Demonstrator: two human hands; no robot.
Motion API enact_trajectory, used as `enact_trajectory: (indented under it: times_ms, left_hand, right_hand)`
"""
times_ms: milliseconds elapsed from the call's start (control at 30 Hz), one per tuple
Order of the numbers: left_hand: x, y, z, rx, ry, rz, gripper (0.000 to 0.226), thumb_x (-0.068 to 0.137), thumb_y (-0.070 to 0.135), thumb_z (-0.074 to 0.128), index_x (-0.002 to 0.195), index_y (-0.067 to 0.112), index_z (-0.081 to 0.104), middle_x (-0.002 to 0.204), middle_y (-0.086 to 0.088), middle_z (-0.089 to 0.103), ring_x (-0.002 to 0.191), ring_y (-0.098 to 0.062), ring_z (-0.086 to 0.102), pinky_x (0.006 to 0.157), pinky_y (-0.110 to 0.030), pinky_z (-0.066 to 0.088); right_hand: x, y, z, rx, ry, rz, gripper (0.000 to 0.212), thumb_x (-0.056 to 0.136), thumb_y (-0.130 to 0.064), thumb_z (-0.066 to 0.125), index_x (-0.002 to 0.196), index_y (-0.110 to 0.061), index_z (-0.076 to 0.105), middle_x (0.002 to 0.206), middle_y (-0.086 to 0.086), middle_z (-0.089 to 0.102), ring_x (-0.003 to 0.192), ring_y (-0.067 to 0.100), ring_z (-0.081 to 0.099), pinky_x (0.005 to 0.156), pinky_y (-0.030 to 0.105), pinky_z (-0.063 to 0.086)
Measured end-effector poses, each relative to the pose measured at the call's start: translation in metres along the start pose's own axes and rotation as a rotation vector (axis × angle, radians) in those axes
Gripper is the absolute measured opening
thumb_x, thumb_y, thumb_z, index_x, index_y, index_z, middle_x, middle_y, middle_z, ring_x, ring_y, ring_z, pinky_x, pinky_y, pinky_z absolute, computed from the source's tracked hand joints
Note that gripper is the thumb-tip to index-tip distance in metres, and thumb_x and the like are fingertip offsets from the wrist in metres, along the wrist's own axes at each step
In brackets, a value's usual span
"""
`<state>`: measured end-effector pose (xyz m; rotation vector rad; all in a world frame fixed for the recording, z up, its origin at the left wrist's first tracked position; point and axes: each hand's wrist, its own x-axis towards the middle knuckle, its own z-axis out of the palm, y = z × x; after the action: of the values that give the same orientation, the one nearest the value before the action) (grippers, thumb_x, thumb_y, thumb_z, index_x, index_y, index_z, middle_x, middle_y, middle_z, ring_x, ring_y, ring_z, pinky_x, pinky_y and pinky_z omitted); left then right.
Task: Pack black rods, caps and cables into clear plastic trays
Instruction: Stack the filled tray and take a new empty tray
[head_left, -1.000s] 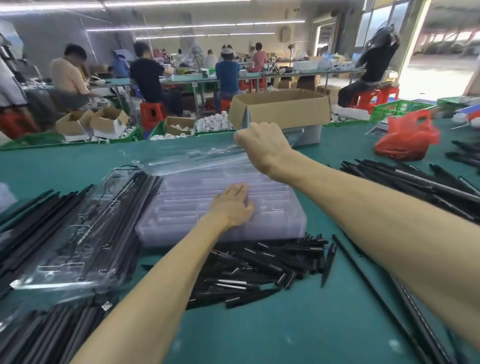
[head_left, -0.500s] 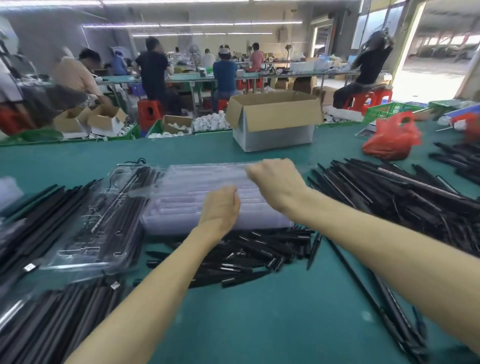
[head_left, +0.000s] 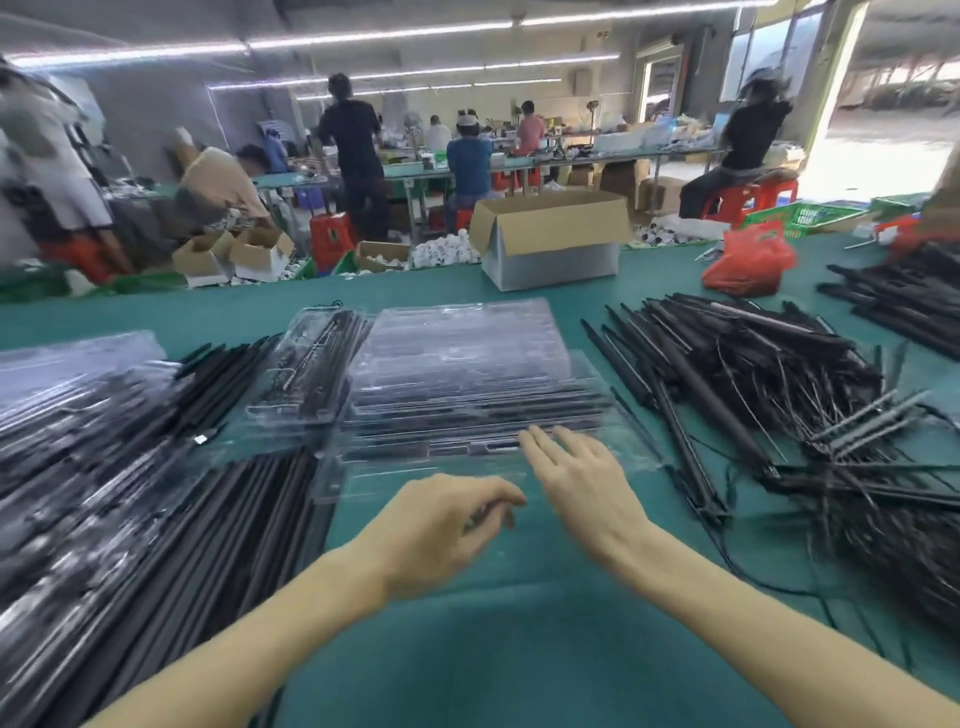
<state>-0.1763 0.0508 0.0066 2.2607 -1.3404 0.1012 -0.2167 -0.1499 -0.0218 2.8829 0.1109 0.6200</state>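
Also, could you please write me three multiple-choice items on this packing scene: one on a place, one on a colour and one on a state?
1. Where does the open cardboard box stand relative to the stack of clear trays?
A) beyond it, farther up the table
B) on top of it
C) between it and the person

2. What colour is the plastic bag to the right of the box?
A) blue
B) red
C) white

3. How do the fingers of the right hand lie?
A) curled round a rod
B) closed in a fist
C) straight and spread, at the near edge of a tray

Answers: 1 A, the box sits past the far edge of the stack; 2 B, the bag is plainly red; 3 C, the fingers stretch out and hold nothing.
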Motion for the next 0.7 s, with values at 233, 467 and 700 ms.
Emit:
enact_trajectory:
  times_ms: [233, 467, 700]
  left_hand:
    - [-0.05, 0.039, 0.028, -0.063, 0.211, -0.063, 0.016, 0.098, 0.01, 0.058, 0.107, 0.015, 0.071, 0.092, 0.008, 0.059, 0.078, -0.003, 0.055, 0.078, -0.021, 0.046]
    - [-0.055, 0.015, 0.081, 0.071, 0.06, -0.265, 0.049, 0.103, 0.025, 0.053, 0.147, 0.007, 0.045, 0.151, -0.005, 0.043, 0.142, -0.019, 0.038, 0.118, -0.018, 0.02]
    - [-0.03, -0.001, 0.107, 0.253, -0.147, -0.332, 0.068, 0.106, 0.051, 0.028, 0.161, 0.014, 0.012, 0.169, 0.0, 0.004, 0.155, -0.015, -0.005, 0.125, -0.04, -0.007]
  right_hand:
    - [-0.116, -0.045, -0.001, -0.075, -0.025, 0.034, 0.062, 0.056, 0.003, 0.083, 0.116, -0.001, 0.072, 0.118, 0.015, 0.072, 0.104, 0.037, 0.07, 0.084, 0.043, 0.059]
    - [-0.155, -0.056, -0.014, 0.061, -0.116, 0.062, 0.062, 0.058, -0.023, 0.095, 0.113, -0.003, 0.075, 0.115, 0.012, 0.073, 0.107, 0.03, 0.071, 0.086, 0.037, 0.06]
    - [-0.167, -0.051, -0.013, 0.252, -0.168, 0.045, 0.082, 0.097, -0.069, 0.024, 0.143, -0.008, 0.054, 0.149, 0.006, 0.051, 0.143, 0.023, 0.042, 0.116, 0.038, 0.037]
